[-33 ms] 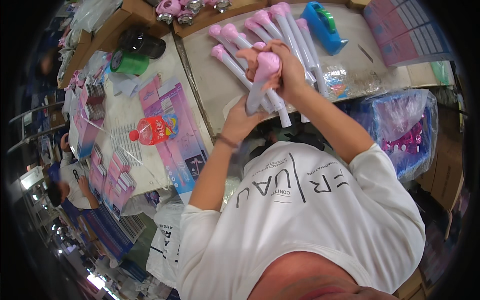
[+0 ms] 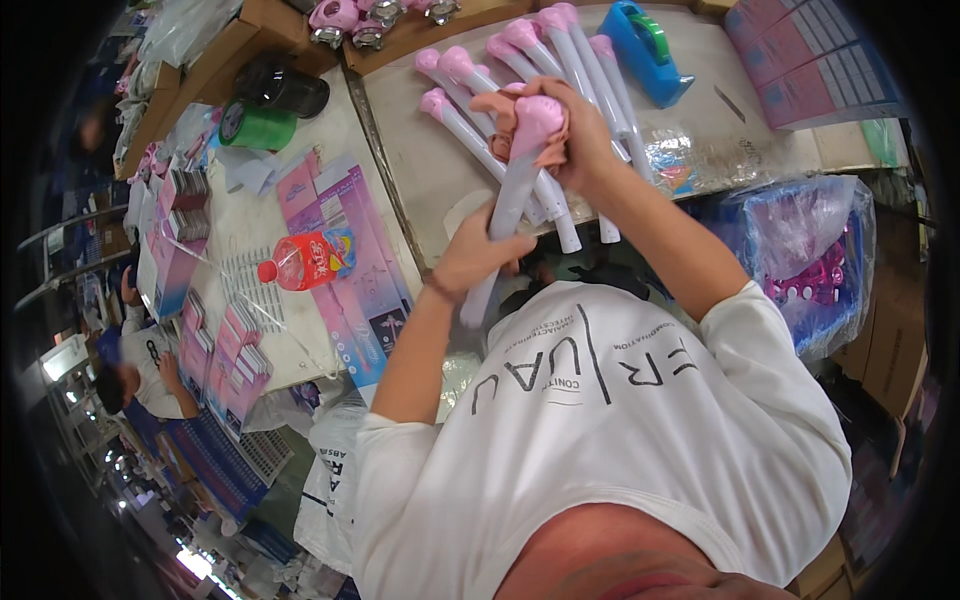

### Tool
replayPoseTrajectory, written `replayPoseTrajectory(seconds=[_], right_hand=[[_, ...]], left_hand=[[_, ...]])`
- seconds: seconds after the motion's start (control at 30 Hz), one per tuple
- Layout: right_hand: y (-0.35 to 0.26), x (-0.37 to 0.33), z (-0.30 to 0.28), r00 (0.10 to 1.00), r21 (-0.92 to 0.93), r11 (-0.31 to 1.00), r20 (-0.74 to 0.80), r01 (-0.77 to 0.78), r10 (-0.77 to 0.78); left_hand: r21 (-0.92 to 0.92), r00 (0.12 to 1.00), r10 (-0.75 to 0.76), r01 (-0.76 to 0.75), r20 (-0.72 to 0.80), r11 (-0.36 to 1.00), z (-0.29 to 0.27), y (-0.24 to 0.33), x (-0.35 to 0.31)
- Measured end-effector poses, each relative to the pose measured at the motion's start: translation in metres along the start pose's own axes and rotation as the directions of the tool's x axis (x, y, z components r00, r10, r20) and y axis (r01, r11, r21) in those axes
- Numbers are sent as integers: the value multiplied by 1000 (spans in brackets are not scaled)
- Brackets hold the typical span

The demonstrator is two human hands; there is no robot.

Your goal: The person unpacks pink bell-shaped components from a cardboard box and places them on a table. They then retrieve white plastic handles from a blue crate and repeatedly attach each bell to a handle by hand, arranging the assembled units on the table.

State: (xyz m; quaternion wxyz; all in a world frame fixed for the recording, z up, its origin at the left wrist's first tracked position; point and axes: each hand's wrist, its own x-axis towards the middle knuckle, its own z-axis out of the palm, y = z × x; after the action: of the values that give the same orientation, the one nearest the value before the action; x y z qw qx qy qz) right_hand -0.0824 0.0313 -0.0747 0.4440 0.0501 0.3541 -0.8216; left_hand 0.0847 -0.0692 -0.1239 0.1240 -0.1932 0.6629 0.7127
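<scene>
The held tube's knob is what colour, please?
The knob is pink, best seen in the head view.

"Which print can you make out on yourself?"

"Your white T-shirt (image 2: 590, 440), lower middle of the frame, bears large dark capitals, smaller lines of print beside them and a long dark stroke."

"And to your left?"

"In the left half you have pale characters on the red label (image 2: 314, 260) of a bottle (image 2: 290, 264), and light lettering on the pink-and-blue flat cartons (image 2: 362, 300) near it. Lower left, a white bag (image 2: 325, 480) carries bold black letters; a co-worker's shirt (image 2: 145, 374) farther left shows dark ones."

"Upper right?"

"Your pink-and-blue boxes (image 2: 815, 60) there show fine print, too small to read."
</scene>
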Motion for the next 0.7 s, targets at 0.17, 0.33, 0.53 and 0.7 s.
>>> replayPoseTrajectory(seconds=[0.17, 0.33, 0.53, 0.7], right_hand=[[-7, 3, -1, 975, -175, 981, -192, 78, -112], [-4, 2, 0, 949, -350, 917, -172, 190, -263], [-25, 14, -10, 997, -232, 970, -5, 76, -80], [-13, 18, -17, 951, -262, 919, -15, 296, -310]], left_hand=[[403, 962, 114, -4, -249, 915, 9, -16, -1], [703, 809, 305, 176, -502, 689, 29, -19, 18], [-151, 977, -213, 210, -4, 966, 40, -7, -11], [195, 942, -73, 144, -328, 970, 40, -19, 5]])
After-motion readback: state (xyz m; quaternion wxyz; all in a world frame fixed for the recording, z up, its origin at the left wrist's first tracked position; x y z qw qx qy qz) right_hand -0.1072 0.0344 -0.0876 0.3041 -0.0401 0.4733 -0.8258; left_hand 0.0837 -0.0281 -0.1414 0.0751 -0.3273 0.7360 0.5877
